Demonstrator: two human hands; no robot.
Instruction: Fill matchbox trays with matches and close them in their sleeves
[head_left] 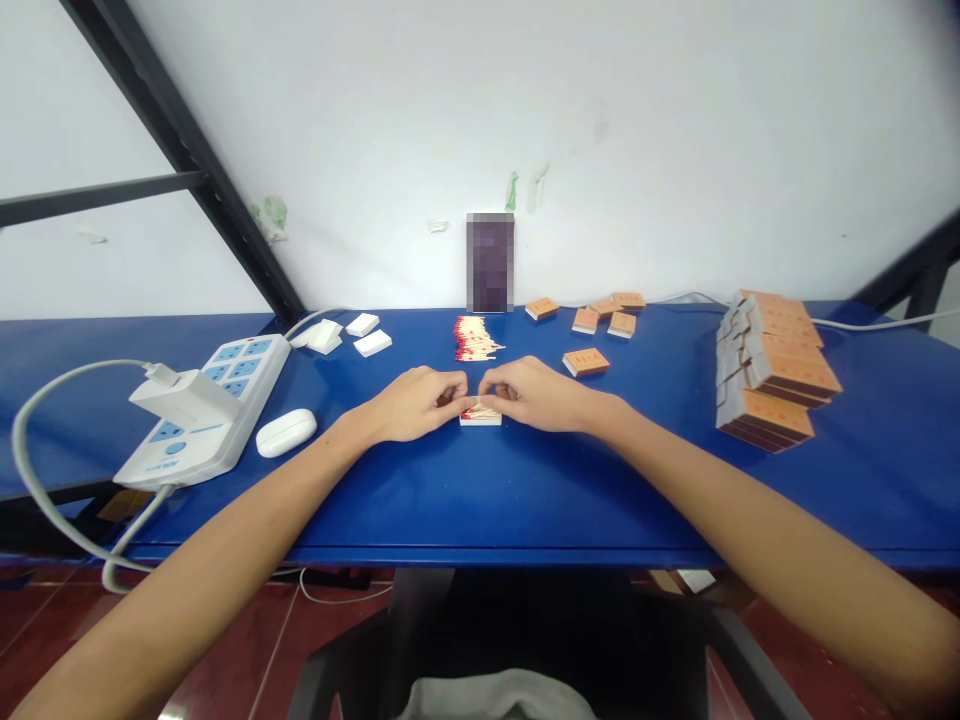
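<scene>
A: Where's the tray (481, 421)?
B: Mid tabletop (480, 495), w/ matches (484, 406) in, near side of loose pile (474, 340). L hand (420, 402) at its left end, R hand (541, 395) at right; fingers curled, can't tell if either grip's closed on it.
A: Handling?
B: Prob. light, thin card, crushable. Take short ends, gently.

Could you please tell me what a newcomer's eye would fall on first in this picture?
Probably the two hands, left and right, meeting over a small white tray of matches at the middle of the blue table. Next might come the stack of orange boxes at the right, then the red-tipped match pile just beyond the hands.
</scene>
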